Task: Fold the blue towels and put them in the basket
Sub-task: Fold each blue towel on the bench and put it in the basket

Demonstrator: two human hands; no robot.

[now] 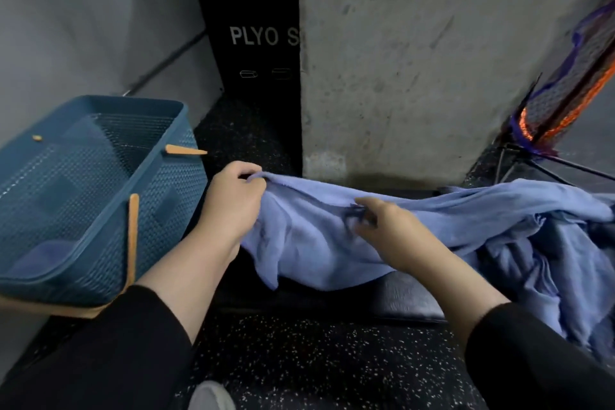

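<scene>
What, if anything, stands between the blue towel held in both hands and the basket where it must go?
Nothing visible does. The blue towel hangs from the left hand and right hand; the basket sits open-topped just beyond the left hand.

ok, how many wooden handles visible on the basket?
2 on the basket: a short wooden handle sticks out at its far right rim; a long wooden handle runs down its near right side. Any on the left side would be out of view.

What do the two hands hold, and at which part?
Both hold one blue towel: left hand pinches its upper left corner, right hand pinches its top edge.
</scene>
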